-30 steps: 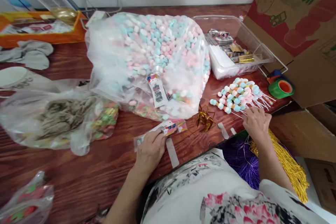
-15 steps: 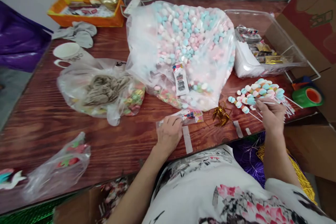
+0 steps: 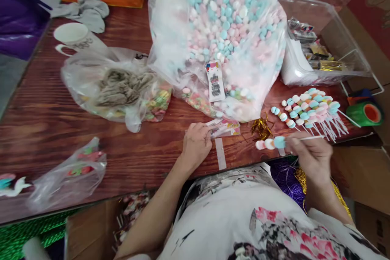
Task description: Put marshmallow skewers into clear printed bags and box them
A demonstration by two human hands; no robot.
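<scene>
My right hand (image 3: pixel 313 156) is closed around the white stick of a marshmallow skewer (image 3: pixel 269 143), whose pink, white and blue pieces point left above the table's front edge. Beyond it lies a pile of similar marshmallow skewers (image 3: pixel 310 107), sticks toward me. My left hand (image 3: pixel 197 144) rests on the table with its fingers curled on the left end of a small clear plastic packet (image 3: pixel 228 127) with a colourful print. Gold twist ties (image 3: pixel 261 128) lie to the right of the packet. A strip of pale tape (image 3: pixel 220 153) is stuck near the table edge.
Behind my hands lies a large bag of pastel marshmallows (image 3: pixel 225 28) with a printed sachet (image 3: pixel 215 82) on top. A clear plastic bin (image 3: pixel 329 8) stands back right, near green tape (image 3: pixel 362 113). Left are a bag of gummies (image 3: pixel 82 73) and a mug (image 3: pixel 71 32).
My right hand has lifted a marshmallow skewer away from the pile and brought it toward me and the table edge. My left hand stays at the packet. The camera view has tilted down.
</scene>
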